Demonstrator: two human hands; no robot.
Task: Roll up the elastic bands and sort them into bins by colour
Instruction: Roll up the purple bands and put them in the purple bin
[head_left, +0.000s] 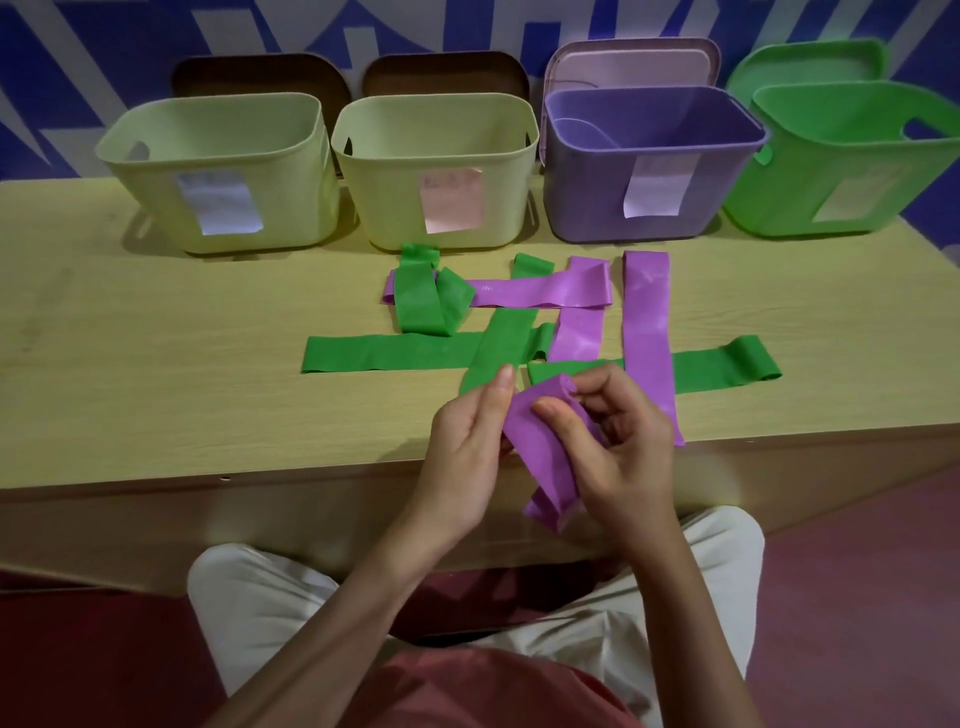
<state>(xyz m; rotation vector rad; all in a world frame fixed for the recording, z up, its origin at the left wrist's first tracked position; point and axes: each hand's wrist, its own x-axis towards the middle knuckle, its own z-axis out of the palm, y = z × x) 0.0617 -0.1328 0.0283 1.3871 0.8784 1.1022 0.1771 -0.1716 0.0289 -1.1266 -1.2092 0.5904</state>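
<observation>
A pale wood-grain surface (156, 364) runs across the scene in front of a wall (104, 52) painted in blue and white shapes, with a dark red floor (857, 597) below its near edge. Along the far side stand four bins, left to right: a cream bin (218, 171) with a white label, a second cream bin (436, 171) with a pinkish label, a purple bin (649, 171) with something pale lying inside, and a green bin (841, 161) at the right edge; lids lean against the wall behind them. Between the bins and the near edge lies a loose crisscross of flat bands: a long green band (384, 353) to the left, a folded green band (415, 296) far of it crossing a horizontal purple band (540, 291), an upright purple band (647, 332) to the right, and another green band (727, 364) curling at its right end. Over the near edge, the left hand (467, 452) has its fingers curled, thumb tip raised, gripping the left edge of a purple band being rolled (545, 447). The right hand (623, 441) pinches the rolled top of that band between thumb and curled fingers, while the loose tail hangs below the surface edge. Both forearms reach up from the person's lap.
</observation>
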